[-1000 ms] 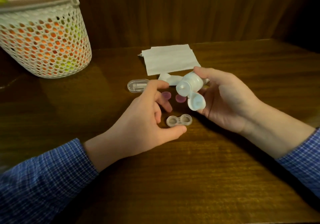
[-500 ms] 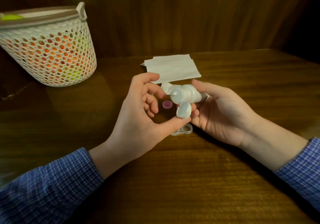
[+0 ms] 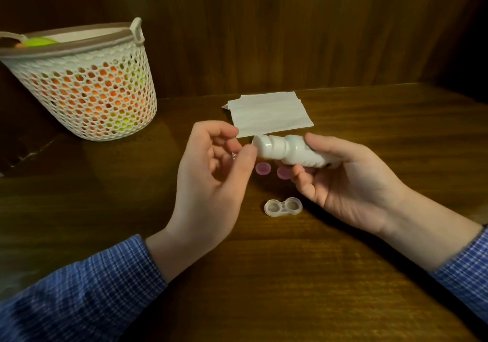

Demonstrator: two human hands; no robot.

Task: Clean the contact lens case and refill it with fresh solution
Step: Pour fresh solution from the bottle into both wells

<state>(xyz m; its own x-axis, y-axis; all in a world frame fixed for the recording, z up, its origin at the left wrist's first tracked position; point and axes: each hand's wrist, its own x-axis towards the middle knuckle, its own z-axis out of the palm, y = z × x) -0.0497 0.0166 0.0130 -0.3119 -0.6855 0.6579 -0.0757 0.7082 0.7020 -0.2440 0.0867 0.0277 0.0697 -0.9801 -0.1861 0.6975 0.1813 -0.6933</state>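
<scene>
Bottle [image 3: 290,150]: lies sideways in the right hand [image 3: 351,180], fingers curled round its body, the left hand [image 3: 214,178] pinching at its cap [image 3: 260,144]; best held steady while the cap is worked. Case [image 3: 283,207]: open on the table [image 3: 290,275], below and clear of both grips; lids [image 3: 262,168] just under the bottle.

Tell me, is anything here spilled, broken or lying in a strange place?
Nothing stands out. The lens case lies open and flat on the table, with its two pink caps beside it. The right hand grips the white bottle on its side; the left hand touches its cap. No liquid shows on the wood.
</scene>
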